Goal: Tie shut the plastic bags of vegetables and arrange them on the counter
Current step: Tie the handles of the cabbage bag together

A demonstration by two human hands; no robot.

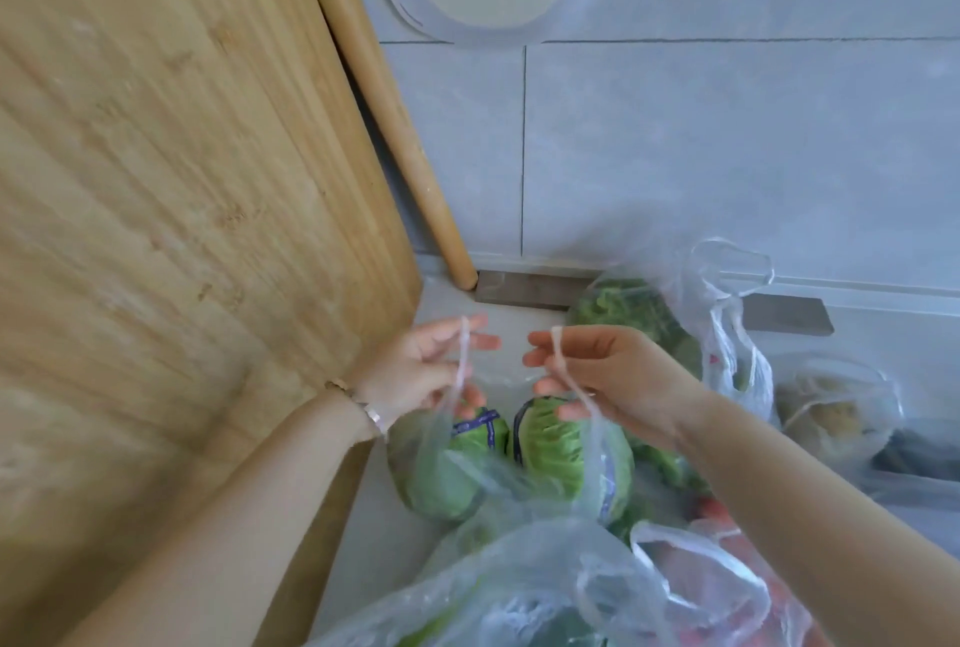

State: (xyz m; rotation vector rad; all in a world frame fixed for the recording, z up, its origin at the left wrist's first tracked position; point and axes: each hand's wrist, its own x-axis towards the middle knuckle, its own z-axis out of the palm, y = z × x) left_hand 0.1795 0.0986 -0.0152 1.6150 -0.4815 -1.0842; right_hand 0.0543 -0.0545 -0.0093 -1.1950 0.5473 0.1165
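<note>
A clear plastic bag [597,469] with two green cabbages [556,454] stands on the counter in the middle. My left hand [421,371] pinches the bag's left handle, pulled up into a thin strand. My right hand [613,376] pinches the right handle in the same way. The two hands are a little apart, above the cabbages. Behind on the right stands another bag of leafy greens [639,313] with loose handles. A bag of pale brownish vegetables [836,407] lies at the far right.
A large wooden board [182,204] leans against the wall on the left, with a rolling pin [384,100] beside it. More bags fill the foreground: one with green contents [493,599] and one with red vegetables [727,584]. Grey tiled wall [727,152] behind.
</note>
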